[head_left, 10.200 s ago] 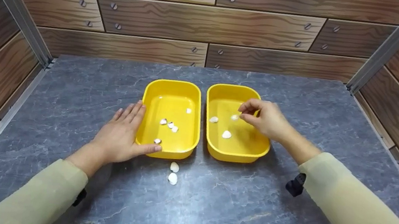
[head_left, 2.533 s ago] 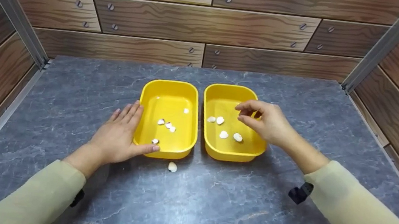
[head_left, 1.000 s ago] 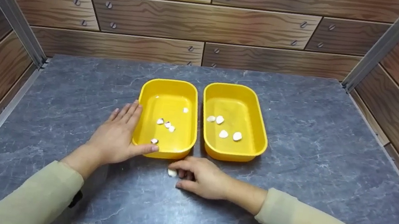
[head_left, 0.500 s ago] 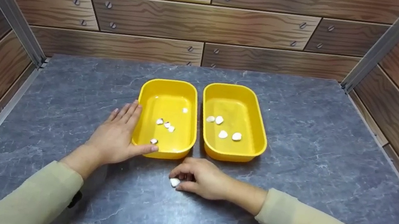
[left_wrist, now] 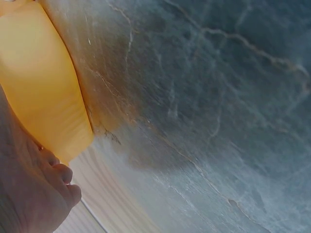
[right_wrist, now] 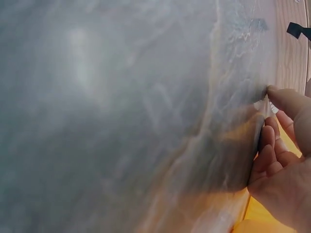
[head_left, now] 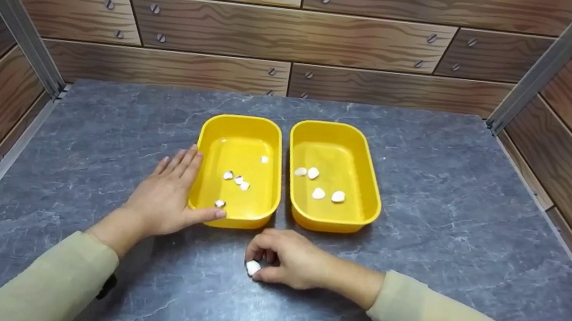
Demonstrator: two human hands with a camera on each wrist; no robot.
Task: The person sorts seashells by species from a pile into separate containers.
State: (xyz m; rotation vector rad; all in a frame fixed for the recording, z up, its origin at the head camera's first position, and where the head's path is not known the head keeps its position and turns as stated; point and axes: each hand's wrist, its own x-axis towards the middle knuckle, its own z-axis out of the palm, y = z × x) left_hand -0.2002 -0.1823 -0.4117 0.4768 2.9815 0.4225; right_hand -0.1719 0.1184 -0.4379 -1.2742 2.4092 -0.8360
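Note:
In the head view my right hand (head_left: 291, 259) is on the near side of the tubs, pinching a white seashell (head_left: 252, 267) between thumb and fingers, low over the tabletop. The right wrist view shows part of that seashell (right_wrist: 273, 108) between the fingertips. My left hand (head_left: 164, 194) rests on the left yellow tub (head_left: 280, 181), its straight fingers along the outer left side and its thumb over the near rim. Several small shells (head_left: 244, 185) lie scattered inside this tub. Several larger white shells (head_left: 338, 196) lie in the right yellow tub (head_left: 376, 204).
The two tubs stand side by side with a narrow gap between them, on a grey marbled tabletop (head_left: 120, 129). Wood-patterned walls (head_left: 215, 26) with metal corner posts (head_left: 544, 61) enclose the back and sides.
My right hand left the right tub, came down to the seashell in front of the left tub, drew it slightly nearer and pinched it. Earlier, another shell from the table went into the right tub.

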